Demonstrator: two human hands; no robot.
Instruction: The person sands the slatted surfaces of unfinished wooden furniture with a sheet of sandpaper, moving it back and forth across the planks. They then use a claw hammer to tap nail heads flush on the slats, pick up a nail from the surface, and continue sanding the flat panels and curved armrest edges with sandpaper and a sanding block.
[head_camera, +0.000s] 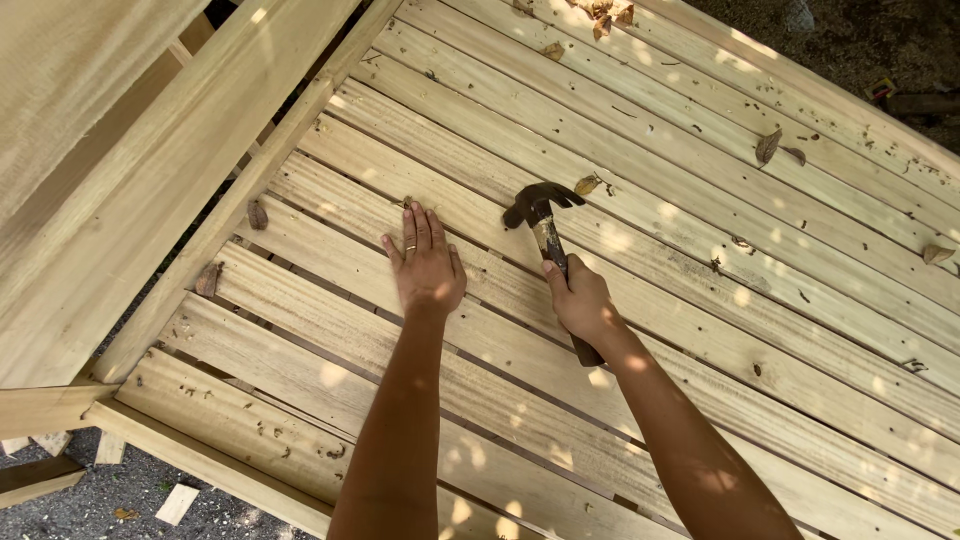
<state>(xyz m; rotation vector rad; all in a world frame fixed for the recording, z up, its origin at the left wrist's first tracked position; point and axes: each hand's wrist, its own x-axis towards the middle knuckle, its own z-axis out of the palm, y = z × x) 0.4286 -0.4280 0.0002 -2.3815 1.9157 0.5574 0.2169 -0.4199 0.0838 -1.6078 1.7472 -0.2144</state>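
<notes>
My right hand grips the wooden handle of a claw hammer. Its dark metal head hovers over a pale plank of a slatted wooden platform. My left hand lies flat, fingers together, on a neighbouring plank, a ring on one finger. The left fingertips rest near a small dark spot at the plank's gap, possibly a nail. The hammer head is to the right of and slightly beyond my left hand.
The platform's slats run diagonally with narrow gaps. A long frame beam borders it on the left, with more stacked boards beyond. Dry leaves lie scattered on the slats. Gravel ground with wood offcuts shows at lower left.
</notes>
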